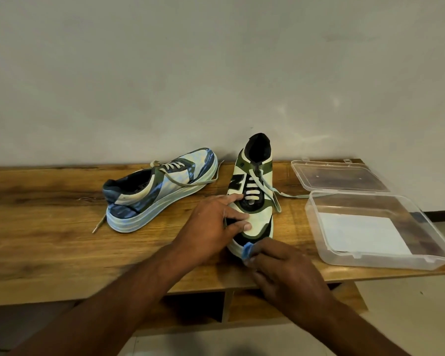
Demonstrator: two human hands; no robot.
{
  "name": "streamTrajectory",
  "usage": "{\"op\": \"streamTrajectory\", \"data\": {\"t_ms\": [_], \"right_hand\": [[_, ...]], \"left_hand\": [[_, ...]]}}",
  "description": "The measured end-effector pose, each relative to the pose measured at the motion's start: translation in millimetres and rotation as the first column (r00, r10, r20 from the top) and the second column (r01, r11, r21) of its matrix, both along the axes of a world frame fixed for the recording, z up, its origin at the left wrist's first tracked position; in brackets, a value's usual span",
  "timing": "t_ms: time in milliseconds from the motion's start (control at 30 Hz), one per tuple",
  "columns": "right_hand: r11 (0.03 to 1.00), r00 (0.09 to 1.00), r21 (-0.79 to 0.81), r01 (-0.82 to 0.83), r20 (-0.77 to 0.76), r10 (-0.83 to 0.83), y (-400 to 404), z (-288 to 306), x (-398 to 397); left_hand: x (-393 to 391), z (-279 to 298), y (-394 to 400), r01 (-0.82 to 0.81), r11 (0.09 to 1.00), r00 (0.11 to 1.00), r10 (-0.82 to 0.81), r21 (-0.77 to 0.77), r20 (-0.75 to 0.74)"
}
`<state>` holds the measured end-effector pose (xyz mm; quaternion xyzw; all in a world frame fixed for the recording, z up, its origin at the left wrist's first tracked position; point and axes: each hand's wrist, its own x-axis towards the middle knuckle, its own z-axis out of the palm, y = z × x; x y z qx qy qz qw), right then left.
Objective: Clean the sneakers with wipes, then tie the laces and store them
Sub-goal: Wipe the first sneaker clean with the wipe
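Note:
Two sneakers lie on a wooden bench (49,227). The right sneaker (258,214) points its toe toward me, cream with olive and black panels, its laces loose. My left hand (211,227) presses on its toe area from the left and holds it steady. My right hand (283,265) pinches a small crumpled blue wipe (247,249) against the front edge of the toe sole. The left sneaker (159,188) rests on its side further left, laces undone, untouched by either hand.
A clear plastic box (319,227) sits open at the bench's right end, with white wipes (362,232) inside and its hinged lid (339,176) laid back toward the wall. A pale wall rises behind the bench. Shelf compartments show below the bench top.

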<state>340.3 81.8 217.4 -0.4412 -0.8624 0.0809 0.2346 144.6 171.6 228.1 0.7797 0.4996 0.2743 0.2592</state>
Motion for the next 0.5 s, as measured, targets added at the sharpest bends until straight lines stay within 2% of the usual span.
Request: {"op": "streamTrajectory", "data": {"t_ms": [133,233,500], "right_hand": [[0.991,0.992,0.113,-0.072,0.106,0.06,-2,-10,-23],[0.992,0.986,0.114,-0.062,0.162,0.043,-2,-12,-31],[0.976,0.978,-0.052,0.21,0.017,-0.209,-11,-5,-5]], "left_hand": [[1,-2,0,-0.004,1.0,1.0,0.004,0.008,0.012],[0,-2,-1,0.005,1.0,1.0,-0.004,0.019,-0.007],[2,5,-6,-0.004,1.0,0.997,0.005,0.009,-0.074]]}}
